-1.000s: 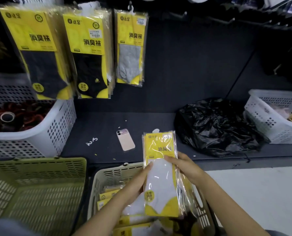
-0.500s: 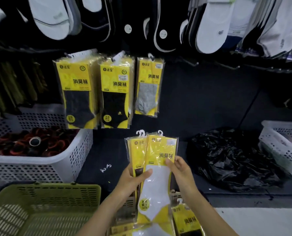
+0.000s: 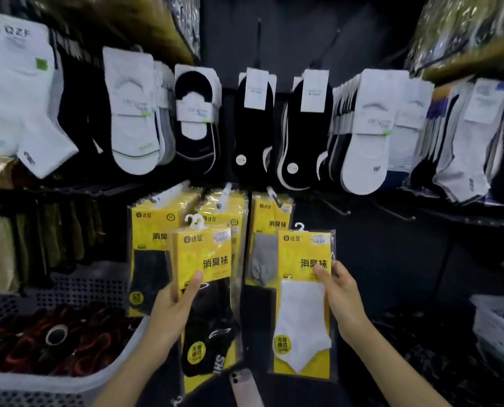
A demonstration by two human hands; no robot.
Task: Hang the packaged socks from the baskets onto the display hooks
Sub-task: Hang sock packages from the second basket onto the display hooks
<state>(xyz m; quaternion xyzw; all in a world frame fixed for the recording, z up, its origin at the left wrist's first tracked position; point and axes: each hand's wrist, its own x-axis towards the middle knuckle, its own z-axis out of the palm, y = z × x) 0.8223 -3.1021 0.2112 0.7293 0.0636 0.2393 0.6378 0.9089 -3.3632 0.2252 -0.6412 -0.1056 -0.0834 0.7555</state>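
I've split the stack I had half a second ago: my left hand (image 3: pixel 171 312) now grips the black-sock pack (image 3: pixel 206 259), my right hand (image 3: pixel 340 298) pinches the white-sock pack (image 3: pixel 300 312), both raised apart before the hung yellow packs (image 3: pixel 150 230).

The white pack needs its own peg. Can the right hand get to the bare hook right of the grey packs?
Probably yes: the bare hook sticks out just up and right of the white pack in the right hand, with nothing hanging between.
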